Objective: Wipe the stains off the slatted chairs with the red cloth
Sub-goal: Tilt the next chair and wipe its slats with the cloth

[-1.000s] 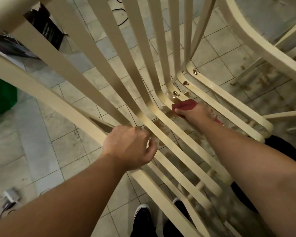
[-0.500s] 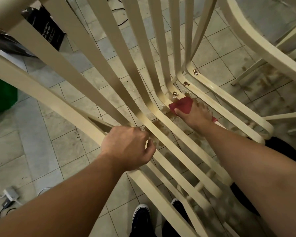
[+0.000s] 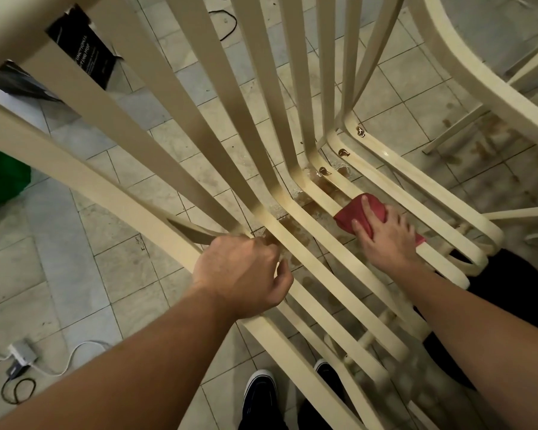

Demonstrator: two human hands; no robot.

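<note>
The left arm comes in from 7 o'clock and its left hand (image 3: pixel 243 274) sits just below the middle of the view, knuckles up, fingers curled round the side rail of the slatted chair (image 3: pixel 199 169). The fingertips tuck under the rail and are lost behind it; only the thumb shows, at the hand's right edge.

The right arm reaches in from 4 o'clock. Its right hand (image 3: pixel 385 240) lies flat with the fingers straight and spread, pressing the red cloth (image 3: pixel 351 214) down on two seat slats at about 3 o'clock. The cloth pokes out ahead of the fingers and a small corner shows past the heel of the hand; the rest is covered by the palm.

Brown stains (image 3: pixel 326 189) mark the slats just beyond the cloth, toward 12 o'clock, near the screws where seat meets back. More brown blotches show between the slats, and I cannot tell whether they are on the slats or on the tiled floor (image 3: pixel 112 256).

A second chair (image 3: pixel 479 85) is cut off at 1 to 2 o'clock. At 11 o'clock a black carton (image 3: pixel 87 57) carries white lettering too blurred to read. A green object (image 3: pixel 0 175) is cropped at 9 o'clock, a white charger (image 3: pixel 21 352) with its cable lies at 8 o'clock, and dark shoes (image 3: pixel 258 395) stand at 6 o'clock, one half hidden by the chair.
</note>
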